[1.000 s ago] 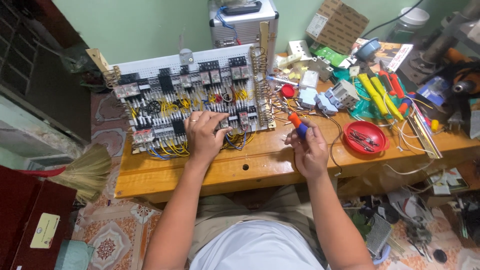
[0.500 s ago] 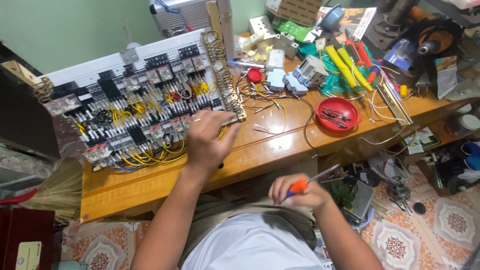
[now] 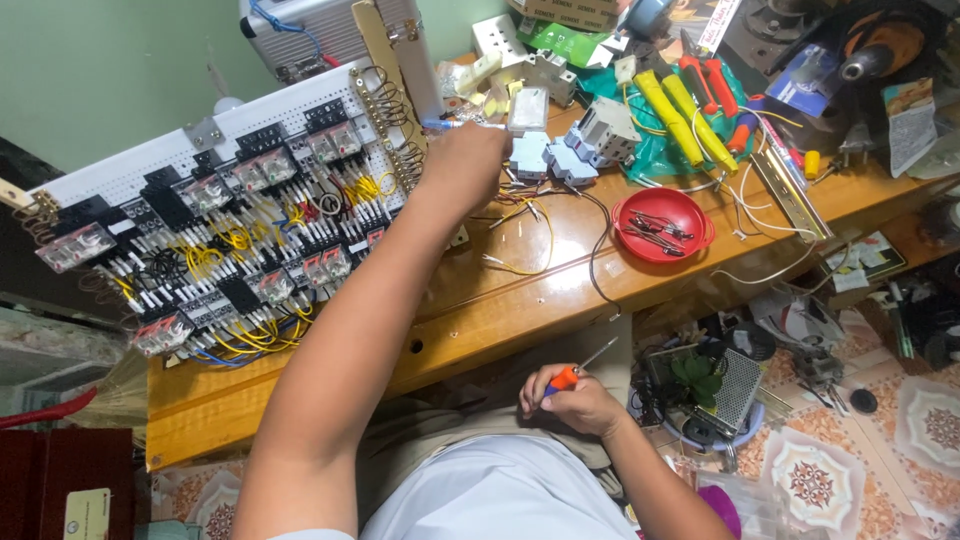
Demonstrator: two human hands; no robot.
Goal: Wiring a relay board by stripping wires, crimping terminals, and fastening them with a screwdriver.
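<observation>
A brown cardboard box (image 3: 565, 12) sits at twelve o'clock on the bench's far edge, with a flat green packet (image 3: 572, 42) just below it. A blue blister card (image 3: 798, 88) lies at two o'clock beside a printed paper packet (image 3: 910, 110). A cream label card (image 3: 86, 512) rests at eight o'clock on a dark red box (image 3: 40, 480).

Clutter on a wooden workbench (image 3: 560, 290)

A red bowl (image 3: 662, 224) of small parts sits near yellow-handled tools (image 3: 685, 118); a broom (image 3: 110, 392) lies below.

White shirt, bare forearms
</observation>
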